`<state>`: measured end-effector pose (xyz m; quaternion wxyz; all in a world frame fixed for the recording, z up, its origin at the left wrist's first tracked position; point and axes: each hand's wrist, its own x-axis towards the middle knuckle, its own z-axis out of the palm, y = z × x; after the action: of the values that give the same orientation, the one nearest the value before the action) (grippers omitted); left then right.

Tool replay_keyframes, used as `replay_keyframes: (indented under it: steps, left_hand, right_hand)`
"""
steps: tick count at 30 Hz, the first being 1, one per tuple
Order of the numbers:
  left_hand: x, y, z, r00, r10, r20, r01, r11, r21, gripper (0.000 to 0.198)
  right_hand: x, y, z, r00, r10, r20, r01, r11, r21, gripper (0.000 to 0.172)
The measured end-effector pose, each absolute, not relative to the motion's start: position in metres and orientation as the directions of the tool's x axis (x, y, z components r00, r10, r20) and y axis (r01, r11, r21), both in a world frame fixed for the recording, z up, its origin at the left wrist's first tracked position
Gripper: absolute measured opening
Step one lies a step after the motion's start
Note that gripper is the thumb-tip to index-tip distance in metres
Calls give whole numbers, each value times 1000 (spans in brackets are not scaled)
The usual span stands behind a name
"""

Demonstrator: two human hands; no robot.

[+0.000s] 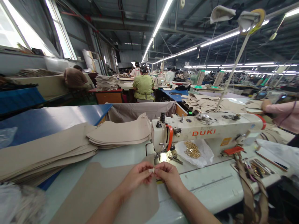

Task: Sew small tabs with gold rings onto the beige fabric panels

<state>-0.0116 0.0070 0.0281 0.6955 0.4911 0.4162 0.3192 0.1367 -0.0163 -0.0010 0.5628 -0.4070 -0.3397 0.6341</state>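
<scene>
My left hand point(137, 175) and my right hand point(170, 176) meet in front of the sewing machine's needle area, fingertips pinched together. Between them is a small gold metal piece point(154, 170), its exact shape too small to make out. Below and to the left, a flat beige panel point(109, 189) lies on the pale green machine table, partly covered by my left forearm. The white sewing machine point(182, 127) stands just beyond my hands, its lamp lit by the needle. A heap of gold metal pieces point(192, 149) rests on a white plastic bag point(206, 155) under the machine's arm.
Stacks of beige panels point(121, 130) lie to the left. On the right are a tray of small tools point(260, 166) and hanging brown straps point(249, 186). A thread stand pole point(233, 71) rises behind the machine. Other people sit ahead; a pink-sleeved arm point(283, 110) shows at right.
</scene>
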Motion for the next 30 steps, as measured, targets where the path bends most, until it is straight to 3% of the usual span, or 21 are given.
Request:
replay_keyframes:
  steps: [7,14,18,30]
  left_hand:
    - [-11,9,27,443,864,-239,126,205,971,19]
    - [-14,12,15,394,918,-51,193,-28,981,8]
    - [-14,14,13,384,922,-53,209,-31,977,8]
    - [-8,8,27,322,937,-137,47,129,991,12]
  right_hand:
    - [138,-19,-4,-57,997,-49,-255,-62,-965,29]
    - [133,-33,-5,-31,989,142,-9,142,-990,26]
    - [136,-32,-1,-18,982,187,51,188,-981,7]
    - [133,-22,-7,143,982,120,-69,131,-989,8]
